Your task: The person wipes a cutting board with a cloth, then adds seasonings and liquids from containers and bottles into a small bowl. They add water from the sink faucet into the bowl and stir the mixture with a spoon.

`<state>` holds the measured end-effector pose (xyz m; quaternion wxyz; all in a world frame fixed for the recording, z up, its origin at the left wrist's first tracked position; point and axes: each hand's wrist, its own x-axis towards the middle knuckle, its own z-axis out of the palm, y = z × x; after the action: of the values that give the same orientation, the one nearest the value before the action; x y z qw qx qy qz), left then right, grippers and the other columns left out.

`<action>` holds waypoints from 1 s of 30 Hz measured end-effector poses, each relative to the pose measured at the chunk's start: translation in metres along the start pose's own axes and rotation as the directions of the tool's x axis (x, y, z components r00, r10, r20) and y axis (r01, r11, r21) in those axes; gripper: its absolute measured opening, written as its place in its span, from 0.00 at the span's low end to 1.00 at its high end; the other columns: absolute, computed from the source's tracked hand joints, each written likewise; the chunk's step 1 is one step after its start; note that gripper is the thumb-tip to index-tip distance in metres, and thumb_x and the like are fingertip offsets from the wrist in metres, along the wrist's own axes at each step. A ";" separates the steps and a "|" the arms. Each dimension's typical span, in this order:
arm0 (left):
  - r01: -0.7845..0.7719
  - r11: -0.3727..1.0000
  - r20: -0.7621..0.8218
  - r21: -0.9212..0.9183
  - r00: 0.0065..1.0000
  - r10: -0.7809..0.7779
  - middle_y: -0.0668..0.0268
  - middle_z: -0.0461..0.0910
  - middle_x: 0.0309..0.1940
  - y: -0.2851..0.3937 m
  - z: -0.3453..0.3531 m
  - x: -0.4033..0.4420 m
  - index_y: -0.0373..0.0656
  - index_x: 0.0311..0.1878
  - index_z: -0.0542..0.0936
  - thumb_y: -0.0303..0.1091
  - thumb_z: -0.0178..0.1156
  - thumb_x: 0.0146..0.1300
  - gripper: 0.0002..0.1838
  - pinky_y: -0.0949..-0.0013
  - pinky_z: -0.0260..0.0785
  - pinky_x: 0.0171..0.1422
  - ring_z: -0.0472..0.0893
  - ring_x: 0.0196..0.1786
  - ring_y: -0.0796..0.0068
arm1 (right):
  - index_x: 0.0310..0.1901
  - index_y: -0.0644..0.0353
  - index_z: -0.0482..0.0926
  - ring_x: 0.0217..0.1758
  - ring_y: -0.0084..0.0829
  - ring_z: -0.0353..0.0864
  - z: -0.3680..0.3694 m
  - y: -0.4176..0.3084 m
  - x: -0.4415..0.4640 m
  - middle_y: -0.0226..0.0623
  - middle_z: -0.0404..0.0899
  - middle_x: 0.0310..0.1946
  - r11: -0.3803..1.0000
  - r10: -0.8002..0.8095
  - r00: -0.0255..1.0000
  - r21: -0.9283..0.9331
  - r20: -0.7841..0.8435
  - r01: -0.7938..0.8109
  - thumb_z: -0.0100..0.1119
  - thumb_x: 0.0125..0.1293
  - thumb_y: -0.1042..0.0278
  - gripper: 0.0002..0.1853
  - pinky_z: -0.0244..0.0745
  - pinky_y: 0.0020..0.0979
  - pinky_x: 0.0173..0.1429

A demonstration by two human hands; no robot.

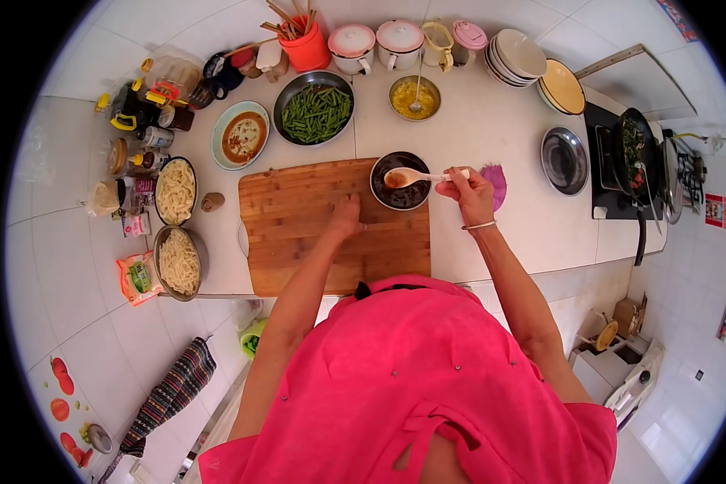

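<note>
My right hand (469,190) is closed around the handle of a spoon (403,177) with a pale bowl. The spoon, stained brown inside, is held over a dark bowl (400,197) of dark sauce. This bowl stands at the right back corner of a wooden cutting board (298,234). Over the middle of the board is my left hand (347,216), left of the dark bowl; its fingers are too unclear to show whether they hold anything.
Behind the board are a pan of green beans (318,113), a plate with brown sauce (244,137) and a bowl of yellow food (414,98). Two bowls of noodles (179,260) stand left. A wok (633,157) sits on the stove at right, near a metal plate (565,160).
</note>
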<state>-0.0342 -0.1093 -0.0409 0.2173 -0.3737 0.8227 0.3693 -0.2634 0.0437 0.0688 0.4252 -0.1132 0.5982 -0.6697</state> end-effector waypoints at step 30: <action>0.023 1.000 0.001 0.020 1.000 -0.023 0.42 0.68 0.55 0.003 -0.002 -0.002 0.35 0.57 0.65 0.31 0.75 0.43 0.38 0.52 0.66 0.63 0.68 0.61 0.41 | 0.39 0.70 0.79 0.33 0.28 0.85 -0.013 0.041 -0.005 0.39 0.82 0.33 0.972 0.164 0.976 0.194 -0.140 -0.136 0.58 0.68 0.66 0.12 0.85 0.27 0.42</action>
<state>-0.0355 -0.1088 -0.0372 0.2259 -0.3804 0.8219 0.3588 -0.2514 0.0597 0.0304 0.4357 0.0243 0.5722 -0.6944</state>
